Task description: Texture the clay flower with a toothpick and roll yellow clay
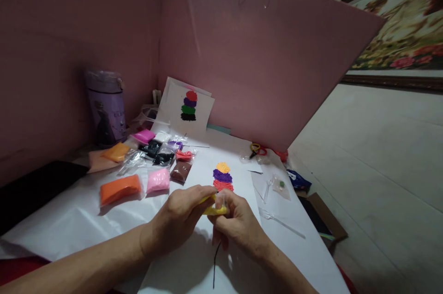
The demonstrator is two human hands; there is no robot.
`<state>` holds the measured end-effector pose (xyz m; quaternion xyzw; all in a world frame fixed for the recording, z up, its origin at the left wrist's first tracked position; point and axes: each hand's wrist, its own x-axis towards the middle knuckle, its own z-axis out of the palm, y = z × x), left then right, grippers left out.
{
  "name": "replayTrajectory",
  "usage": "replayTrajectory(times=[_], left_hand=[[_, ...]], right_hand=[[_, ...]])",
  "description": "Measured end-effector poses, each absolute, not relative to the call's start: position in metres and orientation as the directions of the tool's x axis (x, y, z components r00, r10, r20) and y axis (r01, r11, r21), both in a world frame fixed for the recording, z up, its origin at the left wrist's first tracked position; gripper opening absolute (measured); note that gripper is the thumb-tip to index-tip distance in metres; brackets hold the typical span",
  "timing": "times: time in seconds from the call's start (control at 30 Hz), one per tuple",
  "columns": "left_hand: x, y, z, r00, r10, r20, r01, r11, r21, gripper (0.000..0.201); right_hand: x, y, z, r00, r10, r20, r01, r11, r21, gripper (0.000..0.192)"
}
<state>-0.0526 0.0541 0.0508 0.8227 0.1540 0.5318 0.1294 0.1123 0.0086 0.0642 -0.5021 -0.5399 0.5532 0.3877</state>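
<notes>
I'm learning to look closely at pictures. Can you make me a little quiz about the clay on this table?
1. True or false: both hands hold the yellow clay packet.
2. On the flat white sheet, which colour tops the clay stack? A) green B) yellow-orange C) black
3. Fill in: the scissors lie near the pink ____.

Key
1. True: the left hand and the right hand pinch it between them.
2. B: yellow-orange on top, purple in the middle, red below.
3. Board: they lie at the foot of the pink board, to the right of the stack.
</notes>
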Motion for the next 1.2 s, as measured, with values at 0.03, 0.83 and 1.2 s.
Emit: replayTrajectory(times=[0.03,0.83,1.2], left_hand=[[-0.0527,0.0548,0.0513,0.373,0.396,0.839,0.123,-0.918,0.378,0.018],[-0.0546,0.0612,0.0513,0.306,0.542,0.783,0.092,-0.835,0.542,0.015],[-0.0522,0.0562,0.0524,0.328,0.508,0.797,0.104,-0.858,0.504,0.018]], right_hand=[[0.1125,0.0088,0.0641,-0.174,0.979,-0.103,0.104,-0.086,-0.991,0.019],[0.1182,0.0096,0.0732,-0.244,0.95,-0.196,0.113,-0.173,-0.978,0.038],[0.114,0.0127,0.0644,-0.224,0.942,-0.252,-0.024,-0.263,-0.964,0.04]])
